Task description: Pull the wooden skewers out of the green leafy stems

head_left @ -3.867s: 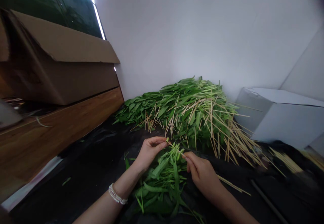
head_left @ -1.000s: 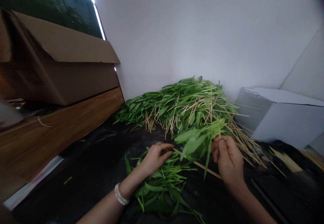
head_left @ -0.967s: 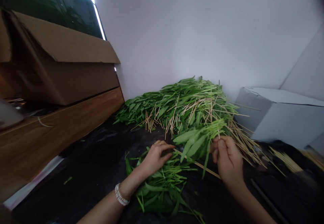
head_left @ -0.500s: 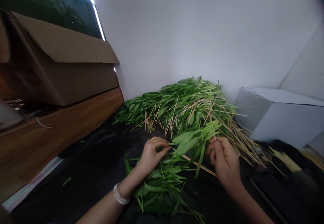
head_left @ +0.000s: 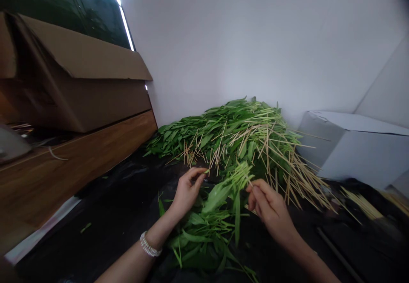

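Note:
My right hand [head_left: 268,202] is closed in a pinch on a thin wooden skewer [head_left: 250,183]. Green leaves with pale stems [head_left: 220,193] are gathered at the skewer's upper end and hang to the left. My left hand [head_left: 187,191], with a beaded bracelet on its wrist, pinches a small green piece of leaf or stem [head_left: 207,171] between thumb and fingertips, apart from the gathered leaves. Under both hands lies a loose heap of green leaves [head_left: 198,238] on black sheeting [head_left: 121,223].
Against the wall, a large pile of leaves [head_left: 204,129] has many wooden skewers [head_left: 306,185] sticking out. A cardboard box [head_left: 105,104] rests on a wooden ledge [head_left: 96,151] at left. To the right stand a white box [head_left: 364,155] and a skewer bundle [head_left: 362,202].
My right hand has moved left and slightly down, carrying the skewered leaves over the loose heap. My left hand has shifted a little up and left, still pinching.

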Available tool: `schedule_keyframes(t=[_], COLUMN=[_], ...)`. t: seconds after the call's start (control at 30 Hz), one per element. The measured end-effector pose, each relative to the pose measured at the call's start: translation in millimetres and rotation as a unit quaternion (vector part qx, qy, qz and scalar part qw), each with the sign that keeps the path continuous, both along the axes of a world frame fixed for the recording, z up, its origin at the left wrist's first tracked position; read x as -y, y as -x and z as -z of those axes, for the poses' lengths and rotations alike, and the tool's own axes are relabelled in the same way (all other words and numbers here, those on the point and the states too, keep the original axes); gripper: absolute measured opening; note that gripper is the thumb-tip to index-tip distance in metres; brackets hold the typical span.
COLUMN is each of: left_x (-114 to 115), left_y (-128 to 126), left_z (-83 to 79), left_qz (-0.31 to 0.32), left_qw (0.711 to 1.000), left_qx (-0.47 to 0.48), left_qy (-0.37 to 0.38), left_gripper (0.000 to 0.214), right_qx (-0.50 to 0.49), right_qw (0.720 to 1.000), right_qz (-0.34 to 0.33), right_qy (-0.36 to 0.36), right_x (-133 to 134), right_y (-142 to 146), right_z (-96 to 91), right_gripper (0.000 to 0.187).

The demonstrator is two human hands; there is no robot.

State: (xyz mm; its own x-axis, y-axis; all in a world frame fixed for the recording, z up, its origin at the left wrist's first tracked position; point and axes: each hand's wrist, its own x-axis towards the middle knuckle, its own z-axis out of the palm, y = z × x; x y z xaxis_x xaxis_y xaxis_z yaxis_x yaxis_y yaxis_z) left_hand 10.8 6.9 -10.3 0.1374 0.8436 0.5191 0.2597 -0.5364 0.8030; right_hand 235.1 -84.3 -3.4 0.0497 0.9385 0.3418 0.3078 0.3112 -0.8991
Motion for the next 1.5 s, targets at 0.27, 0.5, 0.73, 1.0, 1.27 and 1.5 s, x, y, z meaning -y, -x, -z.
schedule_keyframes(t=[0.27,0.5,0.73,1.0,1.27,1.5], left_x=[9,14,14,11,10,12], left_y=[-5,-8,-8,-7,-7,-8], left_z=[-12.0,-12.8,-12.6,-7.7,-5.3,-10.8], left_qz=[0.091,0.102,0.08,0.072,0.07,0.08], left_qw=[0.977,0.965,0.968,0.978,0.985,0.971], left_qx=[0.117,0.141,0.13,0.103,0.068,0.098], left_qy=[0.154,0.196,0.197,0.167,0.146,0.205], left_gripper=[0.027,0.029,0.025,0.021,0.021,0.026], right_qx=[0.128,0.147,0.153,0.161,0.159,0.165], right_qw=[0.988,0.987,0.985,0.984,0.985,0.984], right_qz=[-0.079,-0.069,-0.075,-0.068,-0.063,-0.065], right_qy=[0.023,0.018,0.015,0.026,0.029,0.018], right_x=[-2,-2,-3,-2,-4,-3], right_y=[22,23,23,25,24,24], right_z=[10.4,16.4,18.0,17.7,22.0,20.2], right_gripper=[0.027,0.026,0.027,0.026,0.025,0.026])
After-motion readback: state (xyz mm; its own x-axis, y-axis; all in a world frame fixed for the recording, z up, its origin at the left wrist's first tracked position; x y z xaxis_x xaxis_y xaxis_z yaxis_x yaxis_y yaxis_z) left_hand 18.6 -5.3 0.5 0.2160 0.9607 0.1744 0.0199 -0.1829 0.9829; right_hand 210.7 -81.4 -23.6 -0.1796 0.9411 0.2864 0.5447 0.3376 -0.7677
